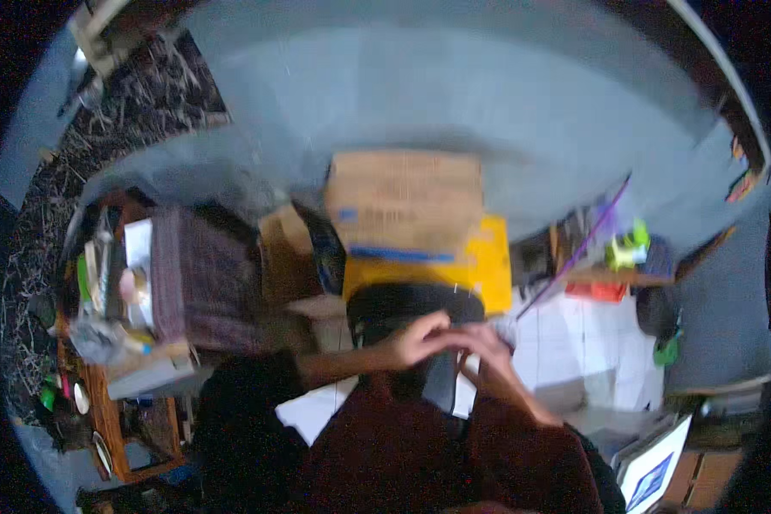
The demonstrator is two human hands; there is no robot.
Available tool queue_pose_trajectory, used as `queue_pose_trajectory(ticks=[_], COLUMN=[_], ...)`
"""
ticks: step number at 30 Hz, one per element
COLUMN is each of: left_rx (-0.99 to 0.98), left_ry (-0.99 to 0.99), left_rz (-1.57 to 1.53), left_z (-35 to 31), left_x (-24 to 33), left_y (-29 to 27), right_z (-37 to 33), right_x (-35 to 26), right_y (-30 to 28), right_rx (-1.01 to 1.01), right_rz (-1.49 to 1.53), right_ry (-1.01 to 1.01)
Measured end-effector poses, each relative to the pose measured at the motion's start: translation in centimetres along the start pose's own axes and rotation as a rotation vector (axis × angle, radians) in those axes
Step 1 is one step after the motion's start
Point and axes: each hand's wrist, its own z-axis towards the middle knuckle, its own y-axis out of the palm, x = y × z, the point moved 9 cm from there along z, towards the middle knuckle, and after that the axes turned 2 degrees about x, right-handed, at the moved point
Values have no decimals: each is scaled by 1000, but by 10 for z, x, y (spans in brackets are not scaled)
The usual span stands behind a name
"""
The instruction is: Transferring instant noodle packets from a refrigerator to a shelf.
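My left hand [419, 339] and my right hand [487, 346] meet in front of my body, with the fingers bent inward and touching or nearly so. Motion blurs both. Each looks closed; whatever they hold, if anything, is hidden or too small to make out. Just beyond them is a rounded black thing [413, 301], perhaps a seat or a bag. Behind it, a brown cardboard box [407, 193] rests on or against a yellow object [490, 270]. A thin purple stick [574, 253] slants down toward my right hand; whether it touches the hand I cannot tell.
On the left stands a table piled with small items and a dark striped cloth [201, 278]. A wooden frame [111, 428] lies below it. To the right are a low shelf with a bright green item [628, 248], a red container [595, 292] and a lit screen [657, 467]. Floor tiles are white.
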Motion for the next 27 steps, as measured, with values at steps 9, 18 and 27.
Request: queue_pose_trajectory(ticks=[9,18,27], left_rx=[253,748,1017], left_ry=[-146,55,190], left_rz=[-413,-60,-84], left_z=[-142,-269,-375], left_x=[-110,-76,-71], left_y=[97,44,-33], right_z=[-137,-156,-101], right_x=[8,-44,-125], right_y=[113,211,308], right_rx=[96,-104,-122], right_rz=[155,295,165], right_ry=[85,81,-80])
